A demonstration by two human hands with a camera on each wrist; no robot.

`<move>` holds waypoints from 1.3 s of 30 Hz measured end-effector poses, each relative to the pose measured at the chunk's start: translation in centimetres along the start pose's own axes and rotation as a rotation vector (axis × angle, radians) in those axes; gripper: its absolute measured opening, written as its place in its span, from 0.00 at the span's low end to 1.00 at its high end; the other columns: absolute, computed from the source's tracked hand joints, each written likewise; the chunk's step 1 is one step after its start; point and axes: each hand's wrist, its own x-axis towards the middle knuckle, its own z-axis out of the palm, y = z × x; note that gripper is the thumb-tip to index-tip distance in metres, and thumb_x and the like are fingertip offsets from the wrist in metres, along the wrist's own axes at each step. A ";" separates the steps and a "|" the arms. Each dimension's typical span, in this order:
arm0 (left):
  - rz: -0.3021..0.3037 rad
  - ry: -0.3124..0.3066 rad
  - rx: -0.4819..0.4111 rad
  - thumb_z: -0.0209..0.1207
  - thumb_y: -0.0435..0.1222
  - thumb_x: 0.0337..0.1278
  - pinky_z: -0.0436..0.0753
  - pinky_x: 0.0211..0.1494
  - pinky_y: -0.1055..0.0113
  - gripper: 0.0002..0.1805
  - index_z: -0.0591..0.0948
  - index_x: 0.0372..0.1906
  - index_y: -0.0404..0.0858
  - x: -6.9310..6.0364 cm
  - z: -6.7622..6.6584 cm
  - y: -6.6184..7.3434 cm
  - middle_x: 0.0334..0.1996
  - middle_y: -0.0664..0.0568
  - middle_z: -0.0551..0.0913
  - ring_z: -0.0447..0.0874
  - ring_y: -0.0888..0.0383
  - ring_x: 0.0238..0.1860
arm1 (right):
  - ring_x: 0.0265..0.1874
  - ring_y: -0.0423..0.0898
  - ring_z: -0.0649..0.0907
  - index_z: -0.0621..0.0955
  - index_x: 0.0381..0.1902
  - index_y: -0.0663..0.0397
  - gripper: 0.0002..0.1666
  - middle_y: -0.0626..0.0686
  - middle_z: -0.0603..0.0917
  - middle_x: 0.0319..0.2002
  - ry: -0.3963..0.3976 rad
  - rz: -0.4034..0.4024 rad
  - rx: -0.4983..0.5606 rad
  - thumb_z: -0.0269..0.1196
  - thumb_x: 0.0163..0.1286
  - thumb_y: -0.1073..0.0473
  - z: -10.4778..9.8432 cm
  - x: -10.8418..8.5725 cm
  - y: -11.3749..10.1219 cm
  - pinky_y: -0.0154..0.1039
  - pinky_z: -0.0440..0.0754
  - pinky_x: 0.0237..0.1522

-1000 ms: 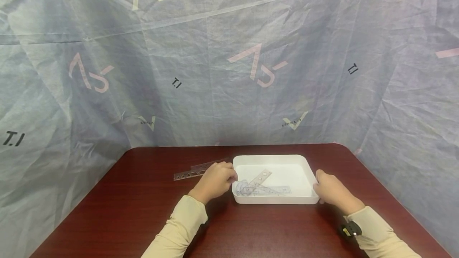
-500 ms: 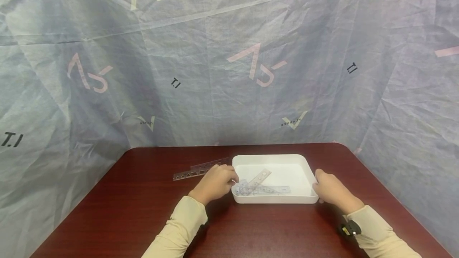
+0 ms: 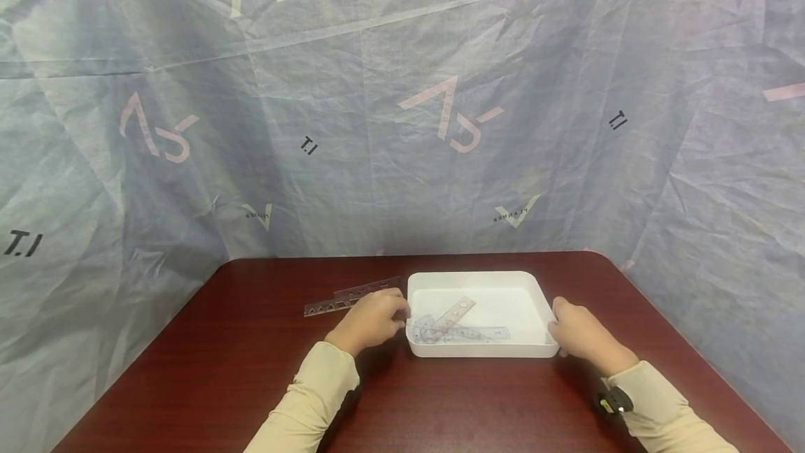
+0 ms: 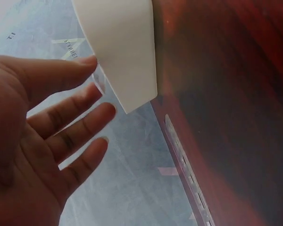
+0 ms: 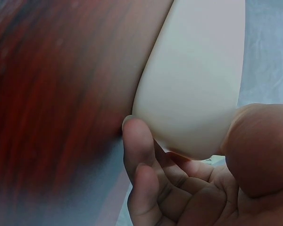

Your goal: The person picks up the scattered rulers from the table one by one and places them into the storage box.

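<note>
Fingers of the right hand [image 3: 581, 331] grip the white tray [image 3: 483, 351] by its right side, the thumb at the rim and the other fingers curled against the outer wall, so that the wall lies between them; the tray rests on the red-brown table [image 3: 251, 355]. The left hand [image 3: 370, 319] is at the tray's left side with its fingers loosely bent and parted, gripping nothing that shows; its thumb tip is right at the rim, though whether it touches cannot be told; a clear edge shows beside that rim between thumb and forefinger, and which piece it belongs to is unclear.

Inside the tray, the clear pieces lie toward the front left, nearer the left fingers than the right; a pinkish ruler [image 3: 458, 314] slants up to the right, a clear ruler [image 3: 493, 333] lies along the front, and a rounded clear piece [image 3: 423, 329] overlaps them at the left end. Outside, beyond the left hand, a ruler with triangular cutouts [image 3: 321, 308] lies on the table, partly hidden by that hand; a second table ruler [image 3: 358, 291] lies just behind it; grey printed cloth [image 3: 377, 180] hangs beyond.
</note>
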 end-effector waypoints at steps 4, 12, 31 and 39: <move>0.049 -0.003 -0.022 0.65 0.28 0.51 0.80 0.43 0.68 0.09 0.87 0.34 0.44 0.1 0.2 0.2 0.33 0.61 0.79 0.77 0.65 0.34 | 0.13 0.43 0.78 0.69 0.35 0.64 0.05 0.53 0.74 0.20 -0.004 0.005 0.001 0.55 0.65 0.67 0.0 0.0 0.1 0.40 0.75 0.22; 0.062 -0.036 -0.062 0.62 0.24 0.53 0.81 0.48 0.66 0.11 0.87 0.34 0.43 0.4 0.2 0.5 0.35 0.60 0.83 0.80 0.63 0.39 | 0.14 0.44 0.78 0.70 0.36 0.65 0.06 0.54 0.74 0.22 -0.013 0.019 -0.005 0.55 0.66 0.67 0.1 0.1 0.2 0.40 0.75 0.22; 0.077 -0.065 -0.085 0.60 0.22 0.53 0.80 0.52 0.66 0.13 0.87 0.34 0.43 0.5 0.2 0.9 0.36 0.60 0.84 0.81 0.63 0.42 | 0.14 0.44 0.79 0.69 0.36 0.64 0.05 0.54 0.75 0.22 -0.020 0.031 0.000 0.55 0.66 0.68 0.0 0.0 -0.1 0.41 0.76 0.22; 0.089 -0.038 -0.063 0.61 0.24 0.54 0.80 0.50 0.66 0.12 0.87 0.35 0.43 0.4 -0.3 0.6 0.36 0.61 0.84 0.81 0.62 0.42 | 0.14 0.44 0.79 0.69 0.36 0.65 0.05 0.54 0.75 0.22 -0.023 0.031 0.002 0.55 0.66 0.67 -0.1 0.0 -0.2 0.41 0.76 0.22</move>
